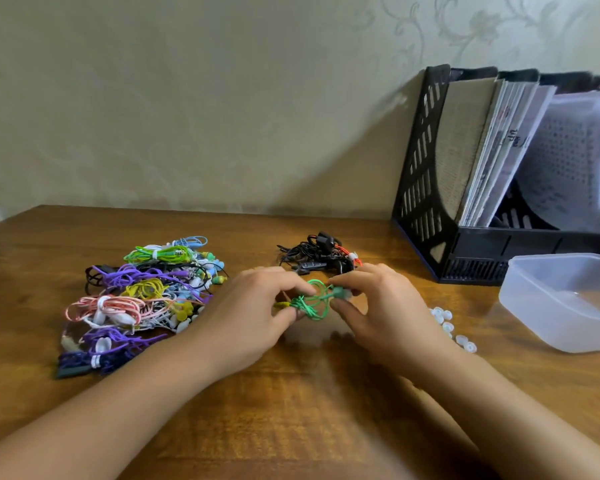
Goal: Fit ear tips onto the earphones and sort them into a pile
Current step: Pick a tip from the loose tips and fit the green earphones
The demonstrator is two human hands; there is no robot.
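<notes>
In the head view, at the centre of the frame, the left hand [253, 306] and the right hand [378, 306] are meeting over the wooden counter [291, 410]. Both are pinching a green earphone [314, 299] with curled fingers; the right seems to be gripping its bud, though blur makes that uncertain. A colourful earphone pile [142, 299] is lying at centre left, a black earphone tangle [317, 256] just above the hands. Loose clear ear tips [445, 323] are sitting right of the right hand, beside a translucent plastic tub [565, 299]. A black file rack [426, 174] is standing at upper right.
</notes>
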